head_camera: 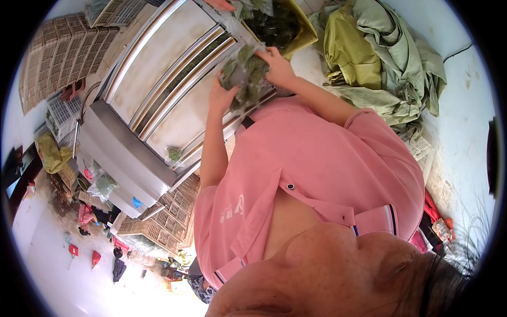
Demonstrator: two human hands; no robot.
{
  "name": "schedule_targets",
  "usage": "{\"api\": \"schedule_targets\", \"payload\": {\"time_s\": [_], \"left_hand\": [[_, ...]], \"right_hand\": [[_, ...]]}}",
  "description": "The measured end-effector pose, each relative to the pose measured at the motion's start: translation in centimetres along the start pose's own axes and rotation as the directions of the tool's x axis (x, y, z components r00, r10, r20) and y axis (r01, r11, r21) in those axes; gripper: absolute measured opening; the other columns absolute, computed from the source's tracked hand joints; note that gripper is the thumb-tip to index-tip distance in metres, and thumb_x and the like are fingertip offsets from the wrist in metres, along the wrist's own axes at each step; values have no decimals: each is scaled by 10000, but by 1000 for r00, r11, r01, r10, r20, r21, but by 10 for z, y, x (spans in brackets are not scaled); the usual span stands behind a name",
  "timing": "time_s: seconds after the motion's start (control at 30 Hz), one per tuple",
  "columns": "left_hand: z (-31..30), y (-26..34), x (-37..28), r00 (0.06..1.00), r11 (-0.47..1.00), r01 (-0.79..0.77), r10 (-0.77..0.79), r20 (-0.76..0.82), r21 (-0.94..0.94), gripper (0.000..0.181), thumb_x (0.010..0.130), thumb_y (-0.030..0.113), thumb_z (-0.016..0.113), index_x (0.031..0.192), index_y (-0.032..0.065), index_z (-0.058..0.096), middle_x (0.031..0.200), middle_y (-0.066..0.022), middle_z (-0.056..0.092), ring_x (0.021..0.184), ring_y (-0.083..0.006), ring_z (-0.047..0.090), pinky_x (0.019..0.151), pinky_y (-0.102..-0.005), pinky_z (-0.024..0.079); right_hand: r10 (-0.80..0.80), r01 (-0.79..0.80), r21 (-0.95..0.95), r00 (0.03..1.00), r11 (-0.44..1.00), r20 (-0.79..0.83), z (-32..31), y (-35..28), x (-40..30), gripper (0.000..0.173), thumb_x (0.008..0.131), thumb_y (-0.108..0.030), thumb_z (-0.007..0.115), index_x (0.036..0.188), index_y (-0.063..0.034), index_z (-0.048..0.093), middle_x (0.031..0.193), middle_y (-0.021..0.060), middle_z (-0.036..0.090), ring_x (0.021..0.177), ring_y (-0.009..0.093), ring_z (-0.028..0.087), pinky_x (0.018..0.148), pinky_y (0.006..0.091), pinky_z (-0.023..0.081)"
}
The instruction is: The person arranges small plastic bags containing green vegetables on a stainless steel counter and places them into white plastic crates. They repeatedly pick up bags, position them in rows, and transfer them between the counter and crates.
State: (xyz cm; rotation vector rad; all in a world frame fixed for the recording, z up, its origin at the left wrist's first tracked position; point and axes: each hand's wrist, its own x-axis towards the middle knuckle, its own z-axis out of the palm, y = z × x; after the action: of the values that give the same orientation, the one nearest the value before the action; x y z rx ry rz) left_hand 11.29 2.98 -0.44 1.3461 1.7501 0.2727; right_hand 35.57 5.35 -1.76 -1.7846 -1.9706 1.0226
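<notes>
My left hand grips the left side of clear plastic packs of green leafy produce, thumb on top. My right hand holds the packs' upper right side. Motion blur and the shiny film hide how many packs there are. They are held over the near edge of a stainless steel machine, which looks like a vacuum sealer with long metal bars across its bed. A smaller clear pack of greens lies on the bed near its left end.
Another bagged green pack rests on the machine's steel end housing. Stacked plastic crates stand at far left, more crates below the machine. A yellow bin holds dark greens. Woven sacks are heaped at right. A person is in the background.
</notes>
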Motion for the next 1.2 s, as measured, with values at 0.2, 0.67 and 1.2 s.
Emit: {"api": "schedule_targets", "payload": {"time_s": [0.2,0.67,1.2], "left_hand": [[72,98,72,990,931,-136,117,-75,-339,874,764,369,777,1469,66,358,1267,-236,603,1141,-347,616,951,-390,485],[-74,-96,-42,640,954,216,21,-768,206,788,788,515,780,1386,78,511,1394,-246,499,1324,-396,435,1107,-502,352],[-70,-188,-112,712,675,653,-391,-583,343,509,777,255,690,1247,98,570,1196,-240,596,1074,-418,593,944,-482,479]], "right_hand": [[251,-196,293,954,936,-162,-21,108,71,717,792,-218,700,1456,-196,433,1445,176,424,1180,388,565,942,412,499],[729,-627,741,620,238,290,-19,195,19,664,934,-409,629,1440,-46,399,1420,145,460,1157,272,563,911,428,494],[723,-251,840,429,-481,542,21,268,89,583,948,-535,413,1355,-130,511,1418,148,463,1297,358,425,1105,571,289]]}}
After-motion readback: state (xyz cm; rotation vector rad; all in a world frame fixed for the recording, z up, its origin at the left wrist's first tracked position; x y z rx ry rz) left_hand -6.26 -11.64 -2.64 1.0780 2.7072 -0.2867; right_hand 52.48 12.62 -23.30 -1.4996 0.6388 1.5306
